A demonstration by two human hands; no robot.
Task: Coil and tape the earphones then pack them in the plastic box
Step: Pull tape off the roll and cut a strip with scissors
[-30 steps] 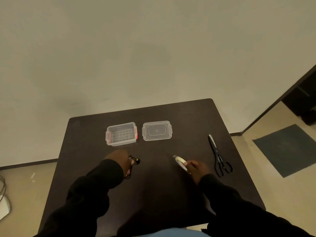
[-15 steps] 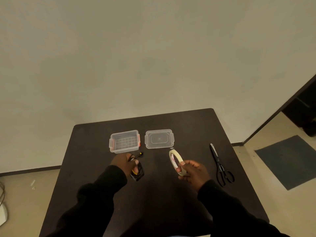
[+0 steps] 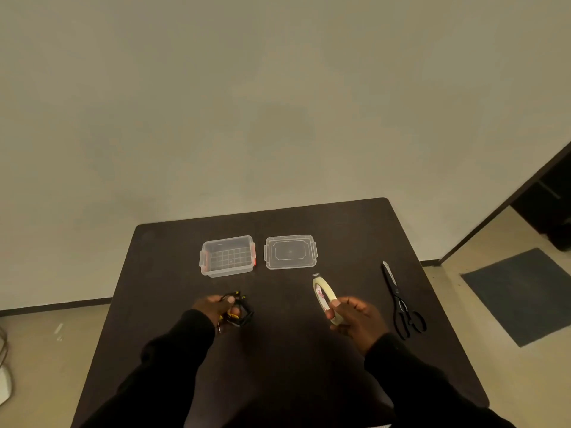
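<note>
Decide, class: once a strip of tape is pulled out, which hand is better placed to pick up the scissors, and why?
The right hand, probably. The scissors lie just beside it on the table's right side, while the left hand is across the table holding the earphones. The right would first need to free itself from the tape.

The left hand point(image 3: 216, 305), low and left of the middle of the frame, covers part of the earphones point(image 3: 239, 313), so the number of loops in the cord cannot be counted. The right hand point(image 3: 355, 316) hides the lower part of the tape roll point(image 3: 323, 296), and the red print inside the roll is too small to read. Both sleeves point(image 3: 173, 366) are cut off by the bottom edge. At the left edge a pale object point(image 3: 4, 383) is only partly in the frame.
</note>
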